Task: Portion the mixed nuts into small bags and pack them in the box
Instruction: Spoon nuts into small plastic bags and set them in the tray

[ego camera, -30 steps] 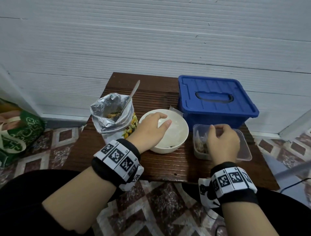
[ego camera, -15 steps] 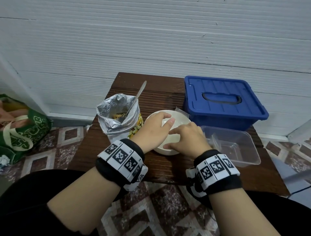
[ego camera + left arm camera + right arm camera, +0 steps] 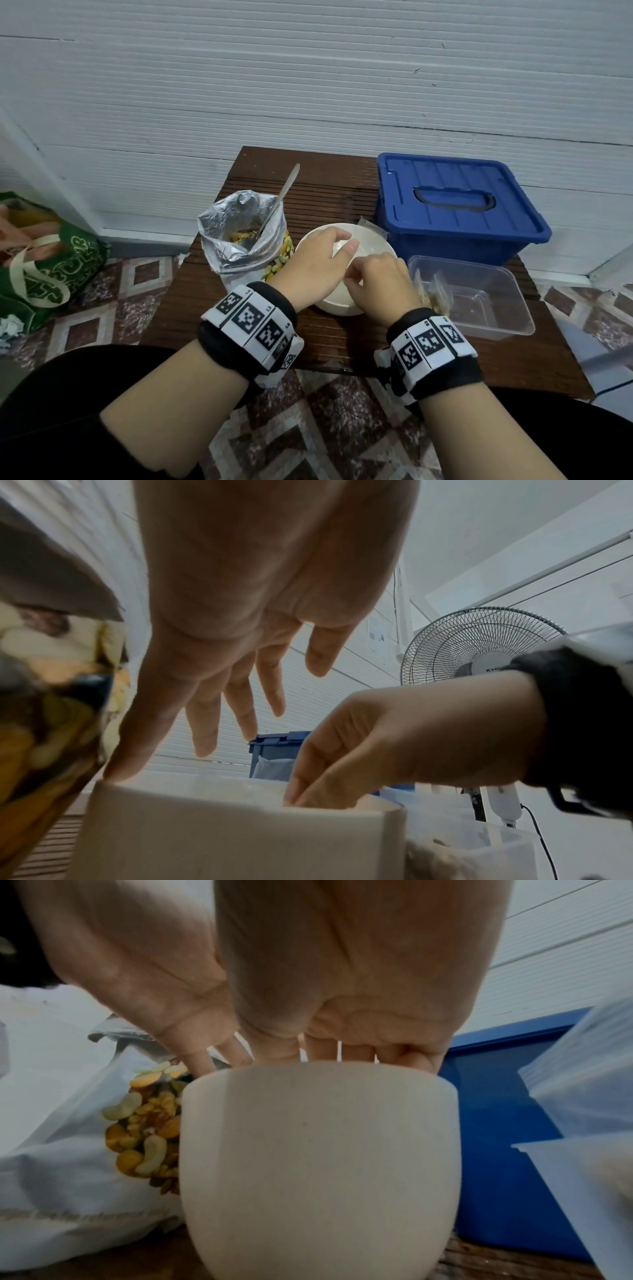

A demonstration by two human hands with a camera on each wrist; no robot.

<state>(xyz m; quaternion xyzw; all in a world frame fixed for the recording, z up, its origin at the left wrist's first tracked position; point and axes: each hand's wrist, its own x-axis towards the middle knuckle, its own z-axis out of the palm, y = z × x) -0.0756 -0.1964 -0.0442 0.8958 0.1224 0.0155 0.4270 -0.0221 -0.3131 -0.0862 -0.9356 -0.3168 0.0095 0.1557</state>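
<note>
A white bowl [image 3: 337, 306] stands mid-table. My left hand [image 3: 318, 263] hovers over it with straight fingers, thumb on the rim [image 3: 113, 777]. My right hand [image 3: 376, 281] dips its bunched fingers [image 3: 308, 791] into the bowl; what they touch is hidden. The foil bag of mixed nuts [image 3: 236, 246] stands open to the left with a spoon [image 3: 284, 192] in it. Right of the bowl, a clear plastic container [image 3: 496, 308] holds a small filled bag [image 3: 433, 298]. The blue box [image 3: 455, 205] sits behind it with its lid on. Empty small bags [image 3: 371, 228] lie behind the bowl.
The small brown table [image 3: 325, 178] stands against a white panelled wall. A green shopping bag [image 3: 51, 274] sits on the tiled floor to the left. A standing fan [image 3: 479, 647] is off to the right. My knees are under the table's near edge.
My right hand has left the clear container and moved left into the bowl, beside my left hand. The left hand has stayed over the bowl.
</note>
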